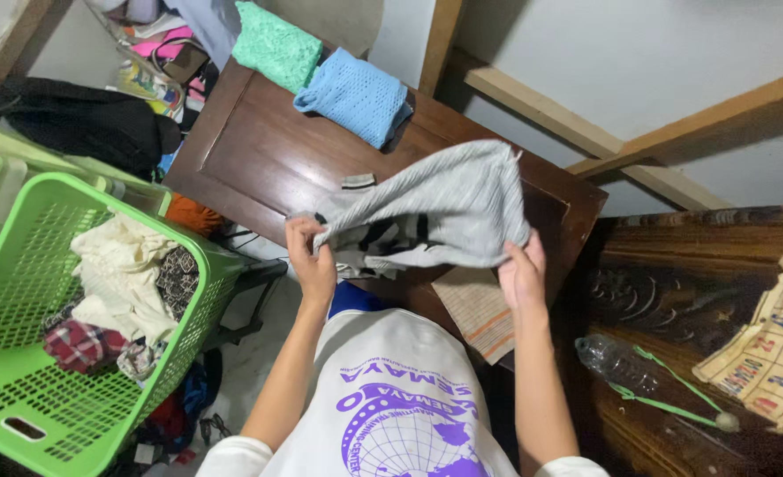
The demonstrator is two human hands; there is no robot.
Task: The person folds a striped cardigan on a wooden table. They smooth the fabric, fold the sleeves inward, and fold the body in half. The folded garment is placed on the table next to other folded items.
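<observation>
A grey knit garment (444, 203) with dark stripes hangs just above a dark wooden table (250, 150). My left hand (312, 261) pinches its lower left edge. My right hand (522, 274) grips its lower right corner. The cloth bunches between both hands and drapes over the table's near edge. A folded beige cloth (480, 309) lies under it at the table's front edge.
A folded green top (276, 44) and a folded blue top (356, 93) rest at the table's far end. A green laundry basket (20, 389) with several clothes stands on the left. A carved wooden surface on the right holds a plastic bottle (616, 362) and a printed sheet (775, 353).
</observation>
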